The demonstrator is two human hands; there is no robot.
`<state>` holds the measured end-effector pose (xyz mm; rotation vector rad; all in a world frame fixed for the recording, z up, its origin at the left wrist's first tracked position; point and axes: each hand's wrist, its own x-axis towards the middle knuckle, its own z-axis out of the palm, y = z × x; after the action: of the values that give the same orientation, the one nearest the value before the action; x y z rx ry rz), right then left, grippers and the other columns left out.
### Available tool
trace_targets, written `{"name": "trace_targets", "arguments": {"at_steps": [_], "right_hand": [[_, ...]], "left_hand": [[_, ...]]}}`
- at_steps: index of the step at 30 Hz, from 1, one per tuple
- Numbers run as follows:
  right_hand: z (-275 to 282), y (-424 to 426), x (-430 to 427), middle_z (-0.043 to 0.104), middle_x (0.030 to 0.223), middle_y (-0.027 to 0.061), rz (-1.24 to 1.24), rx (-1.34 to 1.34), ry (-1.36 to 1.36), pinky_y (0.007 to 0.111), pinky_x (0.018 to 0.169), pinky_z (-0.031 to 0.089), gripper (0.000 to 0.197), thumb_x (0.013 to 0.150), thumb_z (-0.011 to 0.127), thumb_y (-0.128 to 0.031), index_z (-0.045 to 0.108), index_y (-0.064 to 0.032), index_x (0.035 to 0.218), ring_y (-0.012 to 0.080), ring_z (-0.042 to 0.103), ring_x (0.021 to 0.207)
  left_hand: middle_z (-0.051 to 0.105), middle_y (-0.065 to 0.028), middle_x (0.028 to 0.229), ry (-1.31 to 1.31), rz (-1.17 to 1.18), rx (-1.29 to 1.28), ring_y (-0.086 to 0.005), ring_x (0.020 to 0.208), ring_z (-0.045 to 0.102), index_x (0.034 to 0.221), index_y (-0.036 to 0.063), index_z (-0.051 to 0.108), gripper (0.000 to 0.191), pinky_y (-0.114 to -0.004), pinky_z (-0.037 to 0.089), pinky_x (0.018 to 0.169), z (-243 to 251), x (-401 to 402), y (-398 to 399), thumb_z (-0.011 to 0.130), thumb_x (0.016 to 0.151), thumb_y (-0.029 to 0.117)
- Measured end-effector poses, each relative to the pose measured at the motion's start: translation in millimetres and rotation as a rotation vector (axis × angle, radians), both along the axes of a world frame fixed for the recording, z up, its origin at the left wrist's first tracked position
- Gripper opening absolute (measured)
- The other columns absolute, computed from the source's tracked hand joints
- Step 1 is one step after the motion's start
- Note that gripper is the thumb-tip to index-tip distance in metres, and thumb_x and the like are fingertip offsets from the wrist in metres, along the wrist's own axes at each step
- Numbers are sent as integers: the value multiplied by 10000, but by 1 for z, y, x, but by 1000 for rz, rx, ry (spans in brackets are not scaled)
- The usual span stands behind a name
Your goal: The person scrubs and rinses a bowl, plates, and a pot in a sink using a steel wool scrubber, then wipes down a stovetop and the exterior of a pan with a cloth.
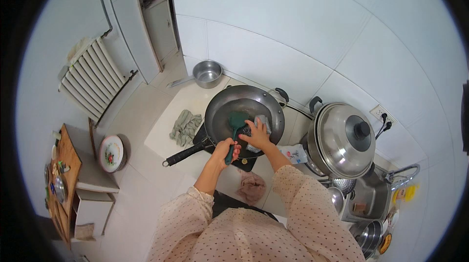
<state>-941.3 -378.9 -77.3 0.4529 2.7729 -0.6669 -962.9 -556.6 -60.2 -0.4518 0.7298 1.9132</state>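
Note:
My left hand grips the handle of a dark green spatula or turner, whose broad head lies inside a dark metal wok. Over the wok's right part, my right hand spreads its fingers above a crumpled grey cloth or pad. My palm hides part of that grey piece, so whether I grip it or only touch it is unclear. The wok rests on a black cooker, its black-wrapped long handle pointing to the lower left.
A grey-green cloth and a steel saucepan are left of the wok; a pink cloth is in front. On the right stand a white packet, a large lidded steel pot and a sink.

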Motion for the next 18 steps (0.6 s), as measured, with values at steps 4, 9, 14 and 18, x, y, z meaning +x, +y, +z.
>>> {"name": "trace_targets", "arguments": {"at_steps": [4,9,14,18], "right_hand": [[-26,-1,-8,258,1290,200,37,252,180,550,885,341,452,758,596,-323,426,-254,1171,469,285,1150],[-16,30,-31,465,1023,202,-481,-260,314,426,814,406,442,676,650,-101,470,-139,1077,370,462,993],[-21,11,-33,479,1103,158,9,-337,564,391,879,362,386,714,665,-208,506,-139,1059,336,445,1061],[-34,-5,-38,361,1280,135,241,-14,348,463,995,240,394,780,607,-283,482,-225,1149,334,266,1240]], "left_hand": [[435,-34,617,-13,-6,-8,-80,401,337,939,39,441,114,-227,295,341,1,8,-3,406,866,119],[408,-21,603,-36,8,-57,-65,382,309,988,51,443,158,-217,247,330,6,17,3,332,924,143],[365,8,606,-81,-4,-84,-54,399,288,1023,57,448,160,-190,238,327,13,15,6,357,924,143],[348,19,593,-108,-19,-79,-51,399,285,1023,62,453,165,-187,235,324,14,13,9,355,928,156]]}}
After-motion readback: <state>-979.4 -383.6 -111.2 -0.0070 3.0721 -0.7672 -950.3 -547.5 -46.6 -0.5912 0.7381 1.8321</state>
